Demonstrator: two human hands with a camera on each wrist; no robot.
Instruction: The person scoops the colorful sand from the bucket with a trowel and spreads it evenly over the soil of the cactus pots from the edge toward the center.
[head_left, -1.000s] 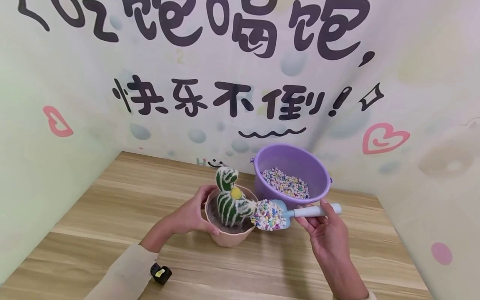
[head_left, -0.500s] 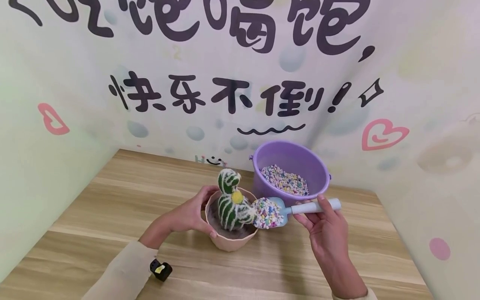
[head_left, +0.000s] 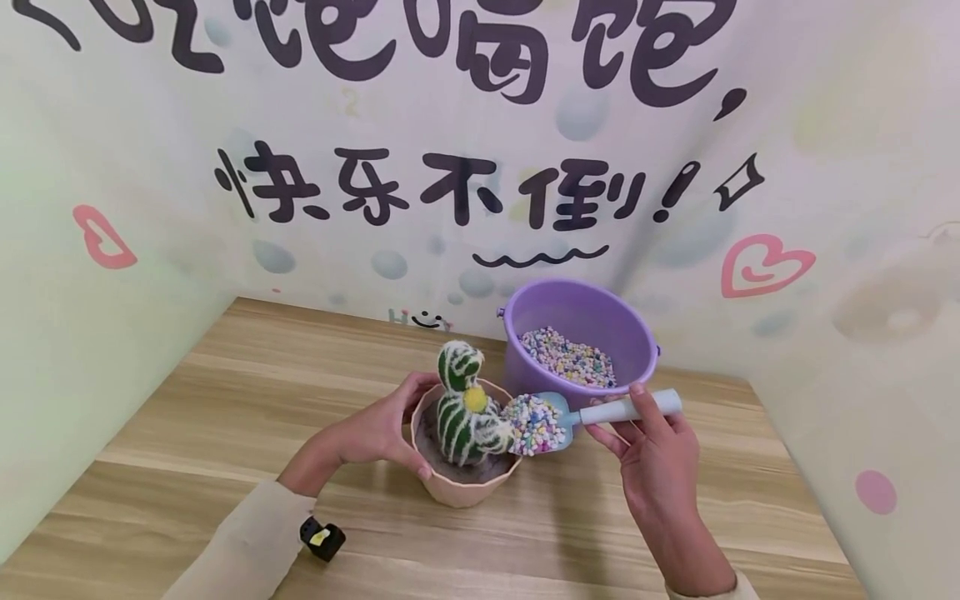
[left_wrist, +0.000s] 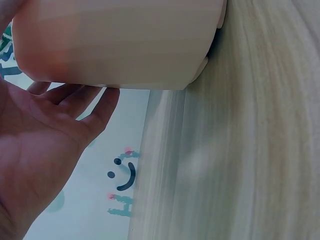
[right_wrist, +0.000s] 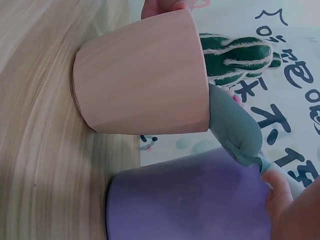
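A pale pink flower pot (head_left: 467,490) stands on the wooden table, holding grey filling and a green cactus (head_left: 459,427) with white fuzzy stripes and a yellow ball. My left hand (head_left: 382,427) grips the pot's left side, thumb at the front rim and fingers round the back. Between thumb and fingers, my right hand (head_left: 658,457) holds the pale handle of a light blue trowel (head_left: 628,408). Its blade (right_wrist: 235,125) carries multicoloured pellets (head_left: 534,425) and reaches the pot's right rim, next to the cactus. The cactus arm overlaps the blade's tip in the head view.
Just behind the trowel is a purple bucket (head_left: 630,321) with more pellets (head_left: 570,358) inside. A printed backdrop (head_left: 337,275) rises along the back edge of the table (head_left: 225,400). A small black object (head_left: 324,540) shows beside the left sleeve.
The pot with its cactus has shifted slightly toward me in my left hand. The trowel's handle end has risen a little, while the blade stays at the rim, full of pellets.
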